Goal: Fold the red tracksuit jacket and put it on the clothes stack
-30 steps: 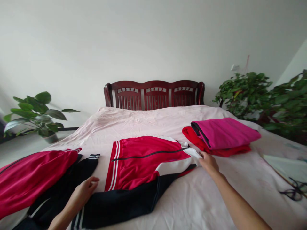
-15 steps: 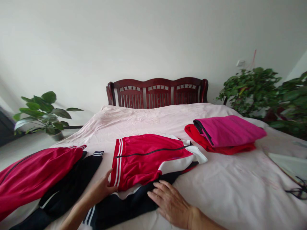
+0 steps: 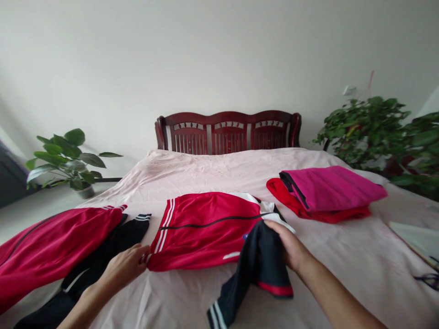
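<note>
A red zip-up jacket (image 3: 206, 217) with a white collar area and white-striped hem lies front up on the bed. My left hand (image 3: 128, 265) pinches the near corner of its striped hem. Near the collar, my right hand (image 3: 286, 242) grips the jacket's dark navy sleeve (image 3: 254, 256) and lifts it, so the sleeve hangs down with its striped cuff toward me. The fingertips of the right hand are partly hidden by the cloth. To the left of my left hand lies another red jacket (image 3: 61, 246) with dark navy sleeves.
A folded magenta garment (image 3: 336, 187) rests on a folded red one (image 3: 343, 217) at the right. Black glasses (image 3: 428, 278) lie at the right edge. Beyond the pink bedsheet (image 3: 178, 171) stands a dark wooden headboard (image 3: 228, 135). Potted plants (image 3: 68, 160) flank the bed.
My right hand has moved right and up, raising the sleeve that lay flat along the jacket's near side. My left hand has shifted left, pulling the hem's near corner.
</note>
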The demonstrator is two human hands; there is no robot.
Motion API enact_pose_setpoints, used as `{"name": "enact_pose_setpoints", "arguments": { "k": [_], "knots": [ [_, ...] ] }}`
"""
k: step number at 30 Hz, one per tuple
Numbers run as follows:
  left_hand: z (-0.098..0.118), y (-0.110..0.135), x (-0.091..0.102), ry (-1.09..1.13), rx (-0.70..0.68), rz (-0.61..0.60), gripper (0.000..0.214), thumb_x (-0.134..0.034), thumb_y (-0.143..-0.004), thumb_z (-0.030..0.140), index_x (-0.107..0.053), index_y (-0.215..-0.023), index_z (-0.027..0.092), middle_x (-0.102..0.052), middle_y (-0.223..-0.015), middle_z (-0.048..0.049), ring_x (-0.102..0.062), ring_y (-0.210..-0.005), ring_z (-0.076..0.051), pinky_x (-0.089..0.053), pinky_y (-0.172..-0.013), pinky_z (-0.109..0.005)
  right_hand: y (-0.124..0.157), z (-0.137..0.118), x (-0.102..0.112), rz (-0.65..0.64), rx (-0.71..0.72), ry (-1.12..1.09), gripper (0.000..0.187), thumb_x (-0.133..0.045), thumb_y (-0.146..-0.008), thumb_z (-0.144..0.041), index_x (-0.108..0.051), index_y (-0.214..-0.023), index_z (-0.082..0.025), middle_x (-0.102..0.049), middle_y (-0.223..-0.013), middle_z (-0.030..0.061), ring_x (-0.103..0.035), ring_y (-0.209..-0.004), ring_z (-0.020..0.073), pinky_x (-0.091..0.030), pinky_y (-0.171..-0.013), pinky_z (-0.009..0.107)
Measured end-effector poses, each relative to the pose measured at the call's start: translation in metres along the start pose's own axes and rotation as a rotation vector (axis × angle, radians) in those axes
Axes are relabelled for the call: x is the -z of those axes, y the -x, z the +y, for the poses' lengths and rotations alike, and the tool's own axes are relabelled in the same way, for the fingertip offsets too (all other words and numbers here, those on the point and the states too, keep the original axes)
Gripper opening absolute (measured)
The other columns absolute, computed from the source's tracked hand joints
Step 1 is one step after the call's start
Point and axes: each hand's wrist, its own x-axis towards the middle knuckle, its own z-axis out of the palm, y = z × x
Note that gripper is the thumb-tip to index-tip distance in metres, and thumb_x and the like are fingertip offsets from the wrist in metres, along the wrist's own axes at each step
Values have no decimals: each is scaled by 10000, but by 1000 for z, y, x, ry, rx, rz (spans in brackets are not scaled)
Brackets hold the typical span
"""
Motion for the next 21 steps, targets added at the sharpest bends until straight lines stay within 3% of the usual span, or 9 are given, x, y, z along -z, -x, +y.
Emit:
{"name": "enact_pose_setpoints", "arguments": {
  "k": [3, 5, 6, 9, 10, 12, 17, 19, 21],
  "knots": [
    [-7, 6, -2, -69, -51, -72, 407, -467, -699, 99, -664, -1008, 275, -670, -1048, -50, -667, -993, -246, -471, -823, -357, -29, 15, 27, 230, 111, 228, 455, -605, -745, -502, -660, -1075, -193, -697, -1166, 120, -627, -1134, 305, -472, -1004, 444],
    [-8, 14, -13, -48, -114, -59, 537, -505, -640, 92, -648, -1115, 299, -631, -1230, -57, -613, -1143, -275, -473, -909, -402, -26, 29, 39, 324, 225, 351, 519, -565, -784, -512, -624, -1185, -188, -667, -1234, 140, -607, -1178, 305, -458, -1033, 462],
    [-8, 17, -20, -23, -148, -33, 629, -530, -606, 90, -622, -1187, 313, -582, -1334, -55, -556, -1238, -289, -455, -975, -423, -17, 37, 42, 296, 283, 402, 530, -530, -822, -511, -602, -1240, -194, -656, -1257, 141, -604, -1187, 295, -464, -1032, 458],
    [-4, 21, -41, 52, -243, 67, 774, -559, -577, 71, -553, -1310, 320, -461, -1488, -46, -408, -1393, -292, -361, -1127, -420, 23, 58, 37, -10, 426, 677, 587, -579, -823, -425, -533, -1384, -258, -560, -1420, 104, -526, -1302, 282, -438, -1081, 447],
    [-1, 20, -45, 72, -271, 101, 755, -551, -598, 62, -556, -1308, 318, -474, -1475, -41, -421, -1384, -276, -356, -1137, -397, 34, 64, 31, -89, 458, 793, 668, -626, -780, -367, -495, -1429, -279, -491, -1493, 86, -470, -1358, 285, -411, -1111, 449],
    [6, 13, -48, 107, -313, 156, 663, -508, -666, 43, -582, -1269, 309, -559, -1374, -37, -516, -1289, -236, -401, -1093, -347, 46, 73, 15, -123, 492, 991, 797, -650, -710, -253, -443, -1478, -291, -416, -1553, 70, -408, -1405, 292, -380, -1135, 450],
    [19, -8, -23, 65, -326, 190, 390, -452, -771, 62, -663, -1041, 249, -684, -1041, -52, -635, -1017, -223, -476, -920, -347, 13, 58, -11, -88, 459, 1109, 605, -486, -702, -79, -645, -1266, -225, -688, -1205, 81, -618, -1141, 232, -445, -1027, 375],
    [13, -5, -12, 42, -354, 187, 366, -442, -759, 56, -675, -968, 246, -698, -1013, -50, -649, -966, -213, -479, -886, -335, -4, 38, -6, -181, 406, 1050, 540, -475, -650, -58, -715, -1104, -225, -731, -1068, 45, -657, -1029, 207, -473, -935, 308],
    [-2, 5, -8, 49, -393, 198, 366, -450, -748, 66, -692, -945, 257, -717, -1001, -40, -665, -929, -199, -490, -857, -310, -15, 18, 4, -370, 293, 988, 428, -497, -594, -77, -746, -911, -223, -737, -871, 0, -672, -857, 183, -482, -753, 243]
  ]
}}
